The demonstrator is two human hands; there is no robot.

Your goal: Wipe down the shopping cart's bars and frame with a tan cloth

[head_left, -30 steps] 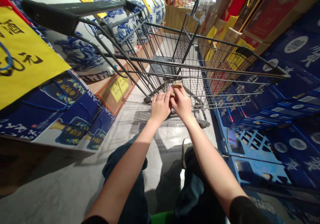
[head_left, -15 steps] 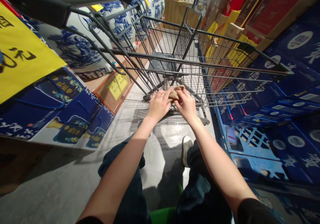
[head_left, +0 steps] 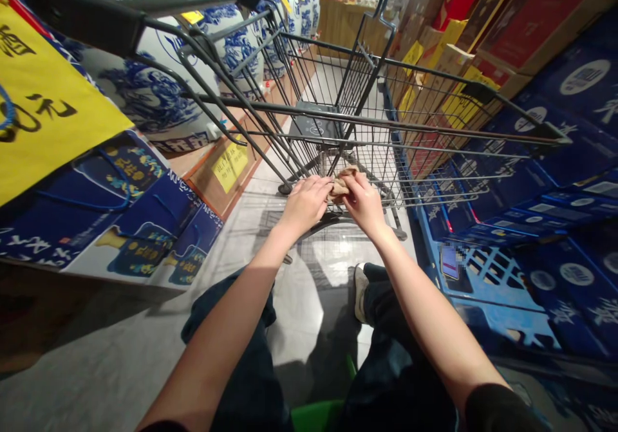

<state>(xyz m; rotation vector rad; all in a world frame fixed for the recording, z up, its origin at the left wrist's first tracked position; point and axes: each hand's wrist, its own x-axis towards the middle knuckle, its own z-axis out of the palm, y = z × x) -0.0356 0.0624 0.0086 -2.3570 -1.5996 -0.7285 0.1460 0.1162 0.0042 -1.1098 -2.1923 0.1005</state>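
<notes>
A crumpled tan cloth [head_left: 342, 187] lies against the lower wires of a dark metal shopping cart [head_left: 352, 120], bunched between my two hands. My right hand [head_left: 365, 203] pinches it from the right, with thumb and fingers closed on the folds. From the left, my left hand [head_left: 308, 203] curls its fingers over the wires, and its fingertips close on the cloth's left edge. The wires partly hide those fingertips. Both forearms reach forward over my knees, and the cart stands sideways in front of me with its handle [head_left: 130, 13] at the upper left.
Large blue-and-white jars [head_left: 168, 91] line a wooden ledge on the left. Dark blue gift boxes [head_left: 96, 206] and a yellow price sign [head_left: 43, 103] stand nearer. Stacked blue cartons [head_left: 570, 129] and a light blue plastic pallet [head_left: 502, 297] holding a phone [head_left: 449, 261] border the right side.
Both hands keep to the cloth at nearly the same place. The right hand has shifted slightly right and the left wrist slightly left. The view has moved a little.
</notes>
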